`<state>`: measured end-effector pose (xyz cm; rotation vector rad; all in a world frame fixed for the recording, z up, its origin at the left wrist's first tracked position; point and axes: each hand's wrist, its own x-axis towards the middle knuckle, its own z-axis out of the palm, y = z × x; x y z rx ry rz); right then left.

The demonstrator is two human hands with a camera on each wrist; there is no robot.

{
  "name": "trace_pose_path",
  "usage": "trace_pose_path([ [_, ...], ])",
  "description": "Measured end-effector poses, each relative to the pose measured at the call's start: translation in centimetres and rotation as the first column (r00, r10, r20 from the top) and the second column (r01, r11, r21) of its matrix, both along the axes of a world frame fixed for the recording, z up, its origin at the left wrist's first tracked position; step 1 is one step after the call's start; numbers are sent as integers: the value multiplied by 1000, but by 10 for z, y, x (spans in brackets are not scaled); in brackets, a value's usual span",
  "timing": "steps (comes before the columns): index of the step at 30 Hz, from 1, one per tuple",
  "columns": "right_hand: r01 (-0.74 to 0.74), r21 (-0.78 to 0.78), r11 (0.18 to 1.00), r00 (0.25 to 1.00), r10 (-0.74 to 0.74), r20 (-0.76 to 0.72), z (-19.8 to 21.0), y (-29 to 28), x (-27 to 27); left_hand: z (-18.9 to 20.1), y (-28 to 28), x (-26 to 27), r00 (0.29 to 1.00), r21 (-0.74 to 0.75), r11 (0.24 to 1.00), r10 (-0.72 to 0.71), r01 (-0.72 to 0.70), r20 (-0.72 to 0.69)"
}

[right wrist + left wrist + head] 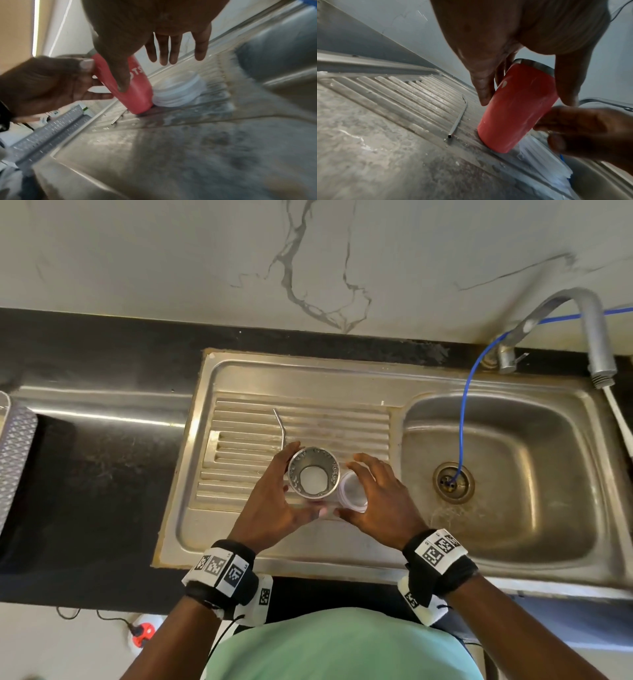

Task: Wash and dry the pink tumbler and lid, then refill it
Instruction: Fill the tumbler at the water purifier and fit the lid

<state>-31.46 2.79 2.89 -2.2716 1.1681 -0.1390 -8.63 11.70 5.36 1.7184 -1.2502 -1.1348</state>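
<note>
The pink tumbler (313,479) (517,108) (137,89) stands upright and lidless on the ribbed drainboard (308,419), its steel inside showing a white patch at the bottom. My left hand (289,491) wraps it from the left, thumb on its near side. Just right of the tumbler, touching its base, the clear lid (349,491) (178,92) (539,155) lies on the drainboard. My right hand (373,494) hovers over the lid with fingers (169,54) straight and spread. Its thumb (121,78) crosses in front of the tumbler.
A bent metal straw (281,428) (458,119) lies on the ribs behind the tumbler. The sink basin (496,457) is to the right, a blue hose (466,405) running into its drain. The faucet (596,344) arches over the back right corner. Black counter lies left.
</note>
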Motion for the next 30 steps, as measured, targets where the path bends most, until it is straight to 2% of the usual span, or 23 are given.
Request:
trace_pose_path([
  [2,-47,-17,999,989,44,-138,-8,-2,-8,0,2,1,999,9,999,-33,33,18],
  [5,-59,26,998,988,62,-143,-15,-2,-11,1,6,3,996,11,998,-63,63,59],
  [8,-25,89,996,998,30,-62,-12,-2,-13,5,12,5,997,32,998,-47,45,66],
  [11,103,176,979,994,-106,11,10,-2,-25,18,20,8,996,9,1000,0,-1,93],
  [14,207,312,927,958,-257,130,56,-2,-38,37,31,7,977,-136,985,128,-105,172],
  [17,156,526,836,870,-369,328,103,1,-32,61,37,0,969,-242,954,211,-176,127],
  [20,33,645,763,789,-416,452,126,3,-5,77,29,-6,984,-194,967,173,-164,32],
  [24,12,623,782,797,-384,466,126,2,33,80,13,-8,989,-111,983,147,-149,-29],
  [28,154,599,786,740,-494,458,116,2,41,78,7,-5,951,-44,953,295,-300,-87],
  [30,188,546,816,760,-473,445,107,3,39,77,4,-5,927,-12,933,355,-359,-123],
])
